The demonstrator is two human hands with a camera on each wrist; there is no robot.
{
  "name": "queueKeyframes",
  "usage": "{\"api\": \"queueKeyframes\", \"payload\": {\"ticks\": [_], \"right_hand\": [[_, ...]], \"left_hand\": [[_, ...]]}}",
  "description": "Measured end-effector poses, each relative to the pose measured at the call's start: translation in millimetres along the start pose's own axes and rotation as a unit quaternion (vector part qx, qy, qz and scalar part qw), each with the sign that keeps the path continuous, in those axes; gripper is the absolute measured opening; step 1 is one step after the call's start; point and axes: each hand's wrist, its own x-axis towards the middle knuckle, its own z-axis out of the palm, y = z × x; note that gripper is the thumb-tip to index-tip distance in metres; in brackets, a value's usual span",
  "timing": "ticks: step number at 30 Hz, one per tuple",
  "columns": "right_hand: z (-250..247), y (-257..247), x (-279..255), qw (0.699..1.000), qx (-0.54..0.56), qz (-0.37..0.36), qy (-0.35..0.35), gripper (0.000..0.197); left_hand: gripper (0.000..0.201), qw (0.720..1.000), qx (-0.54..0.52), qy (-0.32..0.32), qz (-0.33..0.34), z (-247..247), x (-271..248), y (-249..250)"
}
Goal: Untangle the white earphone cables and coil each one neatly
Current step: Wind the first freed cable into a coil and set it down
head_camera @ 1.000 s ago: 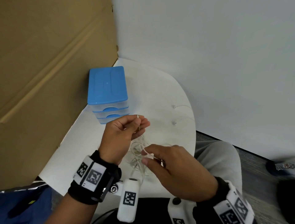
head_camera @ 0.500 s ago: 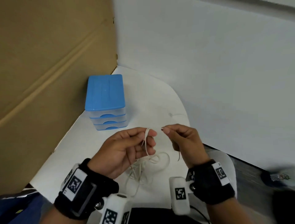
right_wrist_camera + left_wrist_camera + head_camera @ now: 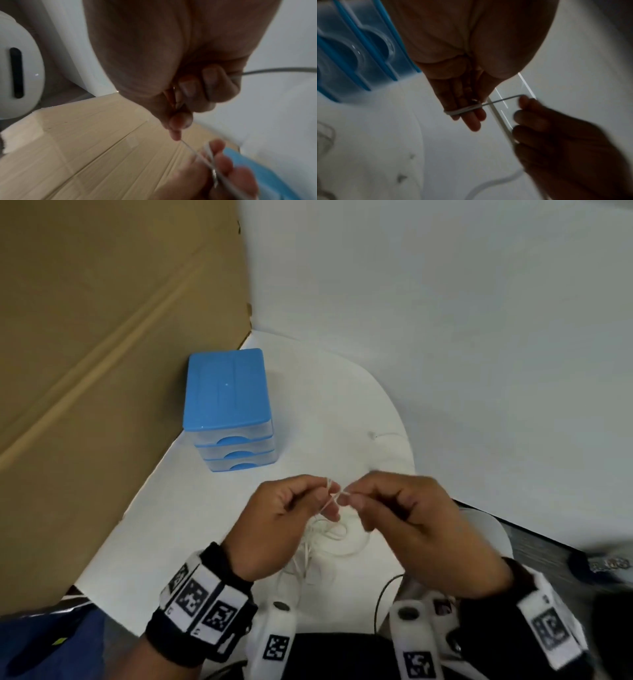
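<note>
A thin white earphone cable (image 3: 337,497) runs taut between my two hands above the white table (image 3: 322,405). My left hand (image 3: 328,491) has turns of the cable (image 3: 462,111) wound round its fingertips. My right hand (image 3: 346,497) pinches the strand (image 3: 193,149) between thumb and forefinger, just right of the left hand. More of the cable lies in loose white loops (image 3: 330,537) on the table under both hands. A further length of cable (image 3: 274,70) trails out from the right hand's curled fingers.
A small blue-topped drawer box (image 3: 227,395) stands at the back left of the table. A cardboard sheet (image 3: 102,337) leans along the left side and a white wall (image 3: 445,320) closes the back. A thin black wire (image 3: 380,601) hangs at the table's near edge.
My right hand has swung up and then in toward the left until the fingertips nearly meet. The strand between them has shortened and the loose loop that hung there is gone.
</note>
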Motion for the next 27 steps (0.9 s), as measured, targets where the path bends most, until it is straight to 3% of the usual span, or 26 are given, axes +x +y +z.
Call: {"api": "queueKeyframes", "payload": {"ticks": [4,7,9,11,13,15,18,20,22,24,27], "right_hand": [[-10.4,34.6,25.9,0.995,0.029,0.026,0.093,0.012],[9.0,63.1,24.4,0.992,0.058,0.061,0.089,0.014],[22.1,69.9,15.6,0.994,0.030,0.099,0.035,0.018],[33.4,60.4,3.9,0.991,-0.044,0.104,-0.074,0.021],[38.1,36.4,-6.3,0.978,-0.086,0.078,-0.173,0.022],[32.3,3.4,-9.5,0.973,-0.077,0.058,-0.208,0.021],[3.6,-25.4,0.4,0.994,-0.003,0.033,-0.108,0.019],[-14.7,-18.0,17.5,0.999,0.013,0.022,0.019,0.022],[-17.4,6.0,32.9,0.994,0.007,0.035,0.104,0.020],[-4.9,32.9,35.7,0.994,0.015,0.052,0.099,0.016],[24.7,50.9,14.9,0.996,0.028,0.081,-0.003,0.016]], "left_hand": [[0.025,0.993,-0.094,-0.077,-0.004,10.7,-6.8,12.6],[0.025,0.965,-0.252,-0.048,-0.054,2.7,-4.9,21.7],[0.021,0.946,-0.319,0.020,-0.059,-3.6,-1.4,25.3],[0.021,0.939,-0.330,0.087,-0.036,-9.0,2.9,24.6],[0.019,0.957,-0.260,0.130,0.007,-12.8,5.5,19.6],[0.015,0.984,-0.105,0.138,0.036,-13.1,5.1,12.3],[0.021,0.997,0.019,0.066,0.036,-6.5,0.6,9.7],[0.023,0.999,-0.028,-0.011,0.032,-1.1,-3.3,13.2],[0.028,0.986,-0.153,-0.063,0.003,2.0,-7.5,20.9],[0.024,0.964,-0.260,-0.059,-0.009,1.6,-9.2,32.1],[0.022,0.943,-0.331,0.027,0.001,-9.4,-5.9,39.7]]}}
